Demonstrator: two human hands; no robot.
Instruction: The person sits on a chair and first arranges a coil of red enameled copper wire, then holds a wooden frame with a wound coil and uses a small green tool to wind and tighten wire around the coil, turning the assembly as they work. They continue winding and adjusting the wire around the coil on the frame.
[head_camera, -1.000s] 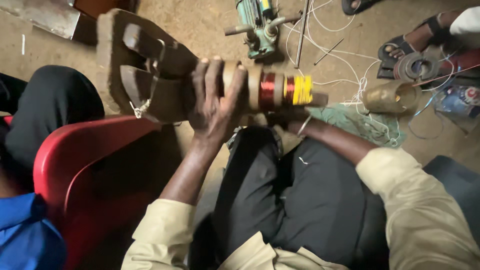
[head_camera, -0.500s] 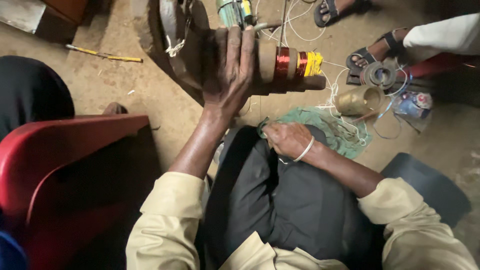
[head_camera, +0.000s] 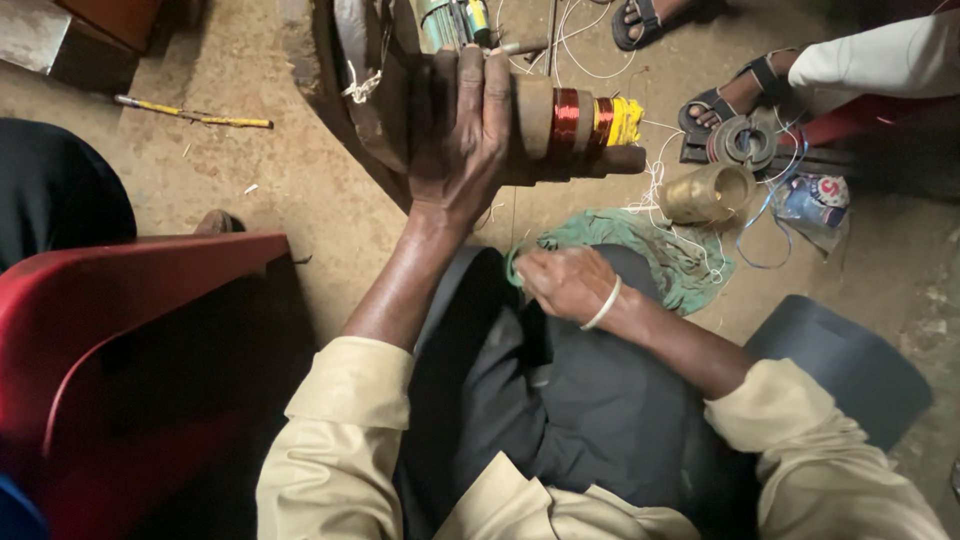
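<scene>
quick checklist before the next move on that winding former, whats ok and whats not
1. Left hand on the former: ok, fingers wrap over its top.
2. Copper coil seated on the former: ok, neat red band beside the yellow tape.
3. Right hand ready: not ok, down at the lap by the green cloth, off the former.
4. Wire held in right hand: cannot tell.
5. Floor near the former: not ok, loose white wire and a tape roll.

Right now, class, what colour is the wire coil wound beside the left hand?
Shiny copper-red, on the wire coil beside the left hand; head view.
</scene>
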